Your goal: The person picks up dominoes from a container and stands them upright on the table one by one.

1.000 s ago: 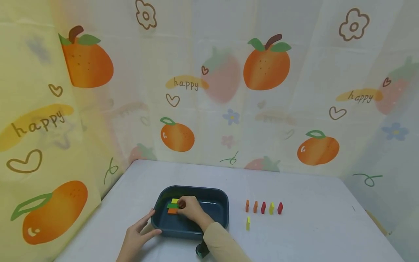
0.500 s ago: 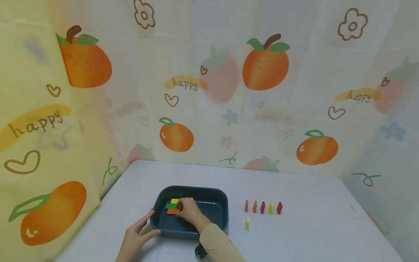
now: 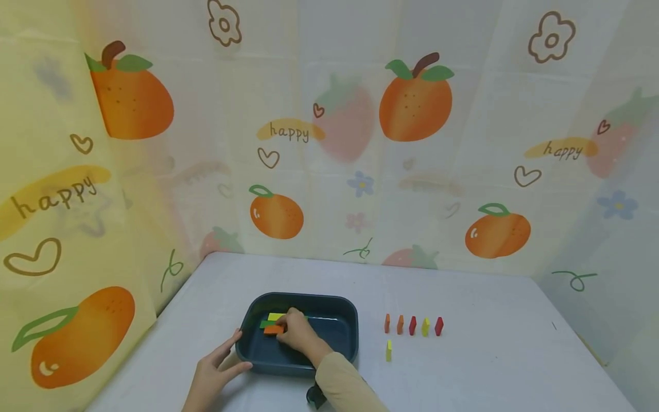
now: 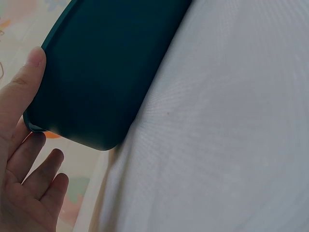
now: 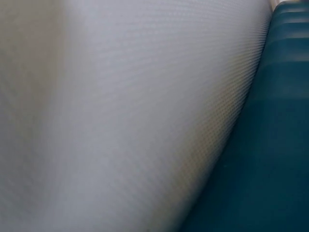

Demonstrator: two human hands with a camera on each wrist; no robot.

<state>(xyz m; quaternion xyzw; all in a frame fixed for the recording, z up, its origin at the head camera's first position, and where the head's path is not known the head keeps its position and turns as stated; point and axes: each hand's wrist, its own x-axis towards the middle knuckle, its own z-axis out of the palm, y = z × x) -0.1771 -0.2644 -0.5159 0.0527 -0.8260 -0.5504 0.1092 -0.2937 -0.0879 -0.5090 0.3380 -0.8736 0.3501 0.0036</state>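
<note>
A dark teal rectangular tray (image 3: pixel 334 366) stands on the white table. My left hand (image 3: pixel 213 369) braces its near left corner, fingers at the left wall and thumb along the front; in the left wrist view the thumb lies against the tray (image 4: pixel 101 72) and the other fingers extend loosely. Inside, my right hand (image 3: pixel 300 335) pinches the right end of an orange block (image 3: pixel 273 330). Just beyond lie a green block (image 3: pixel 266 324) and a yellow block (image 3: pixel 275 316), partly covered by the fingers. Only the tray's outer wall (image 5: pixel 260 159) and white cloth show in the right wrist view.
Right of the tray, a row of small upright blocks holds two orange, a red (image 3: pixel 413 325), a yellow (image 3: pixel 425 327) and another red. One more yellow block (image 3: pixel 389 351) stands nearer. A fruit-printed curtain (image 3: pixel 329 171) encloses the back and sides.
The orange block has shifted slightly right and up at my right fingertips, which have moved a little. My left hand stays at the tray corner, and the upright blocks stand as before.
</note>
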